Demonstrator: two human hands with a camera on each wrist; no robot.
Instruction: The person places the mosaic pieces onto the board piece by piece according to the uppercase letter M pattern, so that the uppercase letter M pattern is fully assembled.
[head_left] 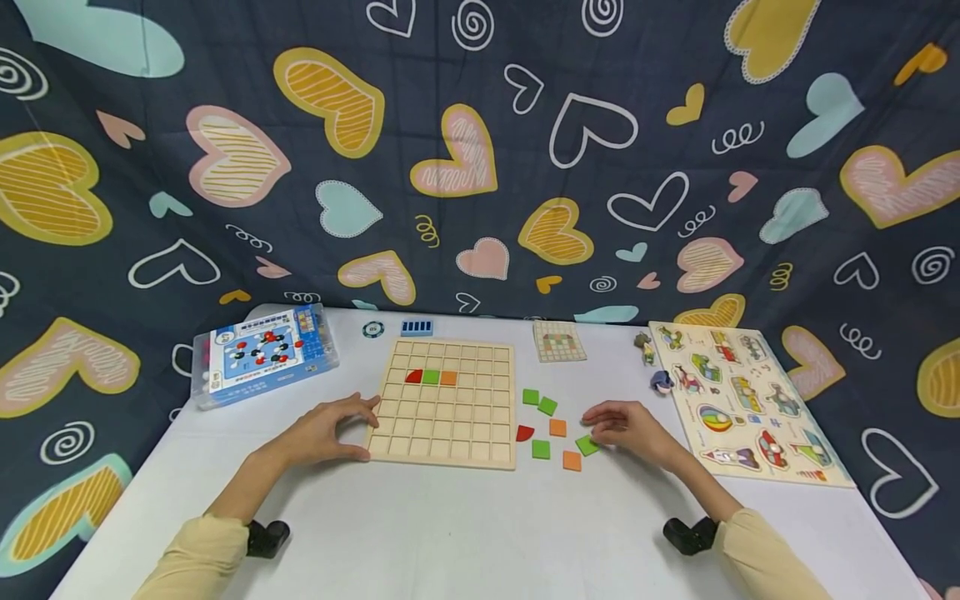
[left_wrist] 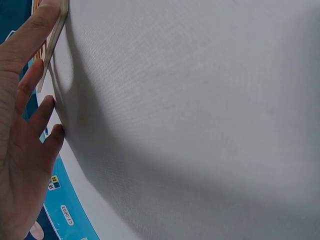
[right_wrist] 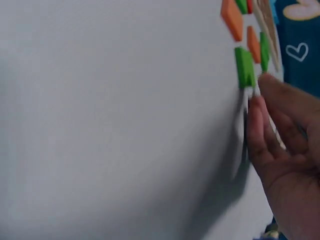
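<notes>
A wooden grid board [head_left: 450, 417] lies on the table, with a red quarter-round tile [head_left: 414, 377], a green square [head_left: 431, 377] and an orange square [head_left: 447, 378] side by side in one row. My left hand [head_left: 330, 429] touches the board's left edge, thumb near the front corner and fingers spread. To the right of the board, loose green, orange and red tiles are scattered. My right hand [head_left: 630, 429] is beside the rightmost green square [head_left: 587, 445]. In the right wrist view its fingertips come close to that green tile [right_wrist: 244, 68]; whether they touch it is unclear.
Behind the loose tiles lies a small pattern card [head_left: 559, 342]. A picture puzzle board [head_left: 750, 408] lies at the right, two small figures [head_left: 661, 382] near it. At the back left sit a blue-and-white box [head_left: 266, 354], a round chip [head_left: 372, 330] and a blue block [head_left: 417, 327].
</notes>
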